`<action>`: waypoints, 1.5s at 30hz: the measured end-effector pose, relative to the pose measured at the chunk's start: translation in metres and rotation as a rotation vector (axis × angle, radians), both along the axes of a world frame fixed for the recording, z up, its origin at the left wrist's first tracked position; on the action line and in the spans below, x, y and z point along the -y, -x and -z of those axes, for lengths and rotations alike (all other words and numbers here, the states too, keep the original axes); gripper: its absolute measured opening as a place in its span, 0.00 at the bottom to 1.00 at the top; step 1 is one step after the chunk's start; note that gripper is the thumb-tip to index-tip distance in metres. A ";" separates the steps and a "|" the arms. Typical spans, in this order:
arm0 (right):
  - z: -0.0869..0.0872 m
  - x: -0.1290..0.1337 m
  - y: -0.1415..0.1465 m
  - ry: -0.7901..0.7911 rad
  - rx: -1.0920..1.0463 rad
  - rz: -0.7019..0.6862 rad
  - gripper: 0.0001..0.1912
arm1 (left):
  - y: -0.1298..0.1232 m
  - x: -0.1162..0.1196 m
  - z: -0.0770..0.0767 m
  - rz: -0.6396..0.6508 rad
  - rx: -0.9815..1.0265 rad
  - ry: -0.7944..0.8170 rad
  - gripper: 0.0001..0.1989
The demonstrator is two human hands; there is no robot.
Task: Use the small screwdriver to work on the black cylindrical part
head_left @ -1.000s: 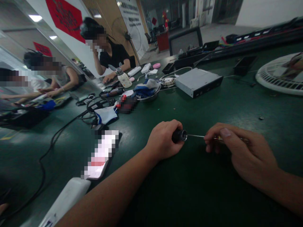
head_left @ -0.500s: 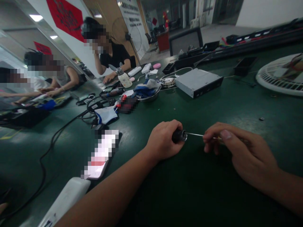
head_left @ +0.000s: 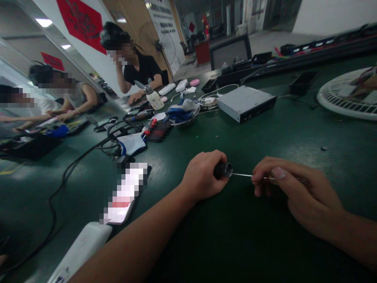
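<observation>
Right over the dark green tabletop (head_left: 265, 135), my left hand (head_left: 202, 177) has its fingers wrapped around a short black cylinder (head_left: 219, 169), open end facing my right hand (head_left: 312, 192), which is pinching a thin metal tool (head_left: 242, 175) by its handle, most of that hidden behind my fingers. Small change, honestly: compared with half a second ago, the tool's tip has dropped from the upper part of the round mouth to the lower part, and my right hand has dipped a touch with it. The left hasn't really budged, so it looks to me like the right is doing the steering and the left is basically a clamp. I'd call that a change of angle at the opening rather than progress, and I can't tell if the tip is actually inside or just against the rim. Both grips are narrow, nothing loose in either one. Past my hands there's a tiny dark ring-like piece (head_left: 324, 148) sitting by itself, a silver drive box (head_left: 246, 100) further back, and a white fan grille (head_left: 347, 115) off to the right. My phone (head_left: 120, 214) is over on the left, just beside my forearm.
</observation>
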State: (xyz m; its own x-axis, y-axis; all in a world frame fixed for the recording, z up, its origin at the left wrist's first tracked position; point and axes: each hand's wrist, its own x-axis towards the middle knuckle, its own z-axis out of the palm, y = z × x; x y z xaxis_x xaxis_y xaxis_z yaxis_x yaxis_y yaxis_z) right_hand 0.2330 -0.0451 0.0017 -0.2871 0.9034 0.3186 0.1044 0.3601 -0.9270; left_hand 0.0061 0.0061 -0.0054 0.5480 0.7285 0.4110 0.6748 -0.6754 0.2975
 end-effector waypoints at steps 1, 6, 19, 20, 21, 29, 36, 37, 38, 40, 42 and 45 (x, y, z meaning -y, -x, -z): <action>0.000 0.000 0.000 0.011 0.013 0.022 0.18 | 0.000 0.000 0.000 0.001 -0.002 0.001 0.11; 0.000 0.000 0.000 0.037 0.025 0.136 0.17 | 0.000 0.000 0.000 -0.010 -0.009 0.018 0.11; 0.000 0.000 0.001 0.006 0.006 0.061 0.16 | 0.000 0.001 0.000 -0.015 -0.009 0.015 0.11; 0.000 0.000 0.001 0.000 0.006 0.032 0.17 | 0.000 0.001 -0.001 -0.013 -0.010 0.014 0.11; 0.000 0.000 0.001 0.000 0.016 0.014 0.17 | 0.000 0.001 -0.001 -0.011 -0.012 0.013 0.11; -0.003 0.001 0.002 0.038 0.018 0.114 0.17 | -0.001 0.002 -0.001 -0.014 -0.010 0.007 0.11; -0.005 0.001 0.001 0.031 0.068 0.046 0.19 | 0.000 0.002 -0.005 -0.004 -0.007 0.004 0.11; -0.005 0.001 0.001 0.026 0.075 0.078 0.19 | 0.000 0.002 -0.005 -0.004 -0.008 0.007 0.11; -0.004 0.001 0.001 0.019 0.079 0.107 0.18 | 0.000 0.002 -0.005 -0.004 -0.010 0.008 0.11; -0.003 0.002 0.002 0.013 0.070 0.132 0.17 | 0.000 0.003 -0.005 -0.007 -0.011 0.006 0.12; -0.002 0.001 0.003 0.024 0.044 0.111 0.16 | 0.001 0.003 -0.003 -0.009 -0.007 0.005 0.12; -0.002 0.000 0.001 0.020 0.023 0.024 0.16 | 0.001 0.002 -0.002 -0.012 -0.003 0.007 0.11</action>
State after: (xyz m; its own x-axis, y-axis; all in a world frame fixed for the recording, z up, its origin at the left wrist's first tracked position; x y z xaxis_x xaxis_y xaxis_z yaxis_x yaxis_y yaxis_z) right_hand 0.2315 -0.0455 0.0034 -0.2722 0.9163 0.2937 0.1345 0.3384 -0.9313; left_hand 0.0054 0.0045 -0.0037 0.5408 0.7379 0.4039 0.6837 -0.6653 0.2999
